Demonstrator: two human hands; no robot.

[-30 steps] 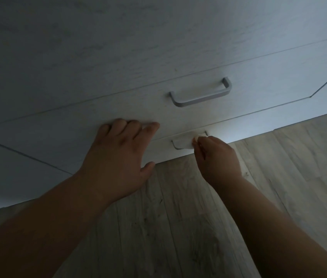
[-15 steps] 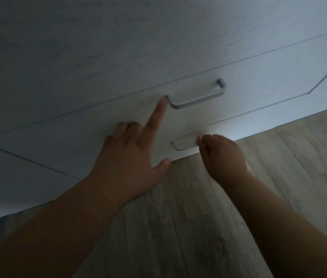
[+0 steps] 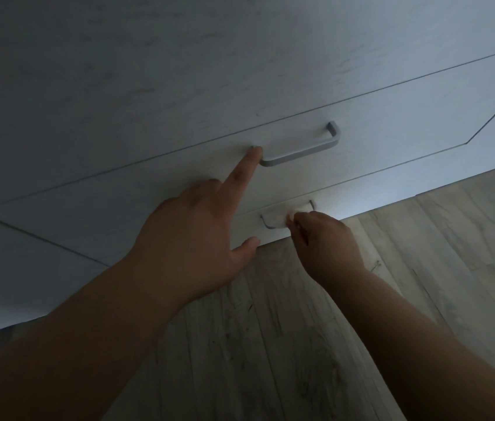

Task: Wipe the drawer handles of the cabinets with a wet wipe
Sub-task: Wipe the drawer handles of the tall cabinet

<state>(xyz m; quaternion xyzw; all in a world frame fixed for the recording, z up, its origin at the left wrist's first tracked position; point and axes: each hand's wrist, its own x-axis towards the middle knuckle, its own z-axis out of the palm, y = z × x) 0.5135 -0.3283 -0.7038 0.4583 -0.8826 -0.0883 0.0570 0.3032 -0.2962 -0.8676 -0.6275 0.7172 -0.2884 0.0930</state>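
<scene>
We see a pale matte woodgrain cabinet (image 3: 179, 86) | grey plank floor (image 3: 422, 268) | left grip (image 3: 188, 238) holding nothing, straight index tip on squared metal upper handle (image 3: 301, 153) | right grip (image 3: 325, 238) pinching soft white wet wipe (image 3: 282, 215) against thin lower handle (image 3: 266, 224)

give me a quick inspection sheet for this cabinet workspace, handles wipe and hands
surface: pale cabinet front, drawer seams flush
job's things: upper handle bare; lower handle partly under the wet wipe
clutter: nothing seen
grippers: left hand forefinger at the upper handle's left end; right hand pinches the wet wipe on the lower handle
cables: nothing seen
surroundings: wood-look floor, dim light
</scene>
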